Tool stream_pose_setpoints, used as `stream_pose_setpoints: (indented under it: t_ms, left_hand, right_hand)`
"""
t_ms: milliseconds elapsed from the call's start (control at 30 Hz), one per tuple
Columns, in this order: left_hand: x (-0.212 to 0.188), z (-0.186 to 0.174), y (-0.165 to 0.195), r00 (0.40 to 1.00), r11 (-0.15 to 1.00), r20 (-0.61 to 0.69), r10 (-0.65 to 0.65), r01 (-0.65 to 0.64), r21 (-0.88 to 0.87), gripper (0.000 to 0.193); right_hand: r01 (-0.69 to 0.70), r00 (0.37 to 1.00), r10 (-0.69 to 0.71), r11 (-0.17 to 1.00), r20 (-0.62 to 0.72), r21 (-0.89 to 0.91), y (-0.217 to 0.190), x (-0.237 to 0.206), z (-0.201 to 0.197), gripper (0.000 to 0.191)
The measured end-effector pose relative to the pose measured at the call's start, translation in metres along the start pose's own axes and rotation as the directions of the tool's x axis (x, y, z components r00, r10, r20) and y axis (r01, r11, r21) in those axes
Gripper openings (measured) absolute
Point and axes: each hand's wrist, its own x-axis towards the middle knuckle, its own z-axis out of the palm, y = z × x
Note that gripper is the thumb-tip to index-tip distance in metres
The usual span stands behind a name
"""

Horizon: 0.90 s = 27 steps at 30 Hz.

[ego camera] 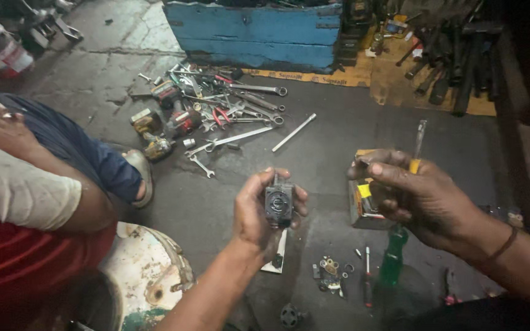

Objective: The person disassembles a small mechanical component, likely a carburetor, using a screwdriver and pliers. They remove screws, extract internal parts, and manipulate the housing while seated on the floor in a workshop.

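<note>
The left hand has its fingers clamped round a small grey metal part, held above the concrete floor. To the right of that part, the right hand has its fingers closed on a yellow-handled screwdriver. Beyond the part lies a heap of spanners, with a blue wooden box farther back.

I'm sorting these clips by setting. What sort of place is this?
Probably a repair workshop, worked at floor level: spanners and pliers lie heaped on the stained concrete floor, a blue wooden toolbox stands behind, and the left hand holds a small metal part.
</note>
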Motion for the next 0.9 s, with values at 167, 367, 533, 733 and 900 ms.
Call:
stream_pose_setpoints:
  t_ms: [167,367,533,733,900]
  left_hand:
    - [-0.006,0.001,0.005,0.998,0.993,0.057,-0.024,0.031,-0.115,0.03]
    - [-0.008,0.002,0.001,0.997,0.99,0.081,-0.015,0.026,-0.136,0.029]
    - [-0.011,0.004,0.006,0.997,0.999,0.058,-0.042,0.044,-0.028,0.05]
    - [-0.008,0.005,0.006,1.0,0.999,0.012,-0.029,0.028,0.038,0.049]
    - [-0.006,0.001,0.001,0.998,0.984,-0.001,0.069,-0.068,0.162,0.038]
  right_hand:
    - [0.057,0.997,-0.057,0.998,0.042,0.007,-0.001,0.007,-0.005,0.03]
    - [0.078,0.995,-0.077,0.997,0.058,-0.026,-0.002,0.006,-0.005,0.033]
    - [0.047,0.998,-0.061,0.872,-0.012,-0.486,-0.002,-0.005,0.004,0.033]
    - [0.04,0.998,0.014,0.495,0.054,-0.868,0.008,-0.015,0.015,0.041]
    - [0.703,0.709,-0.372,0.444,0.599,-0.555,0.02,-0.012,0.011,0.041]
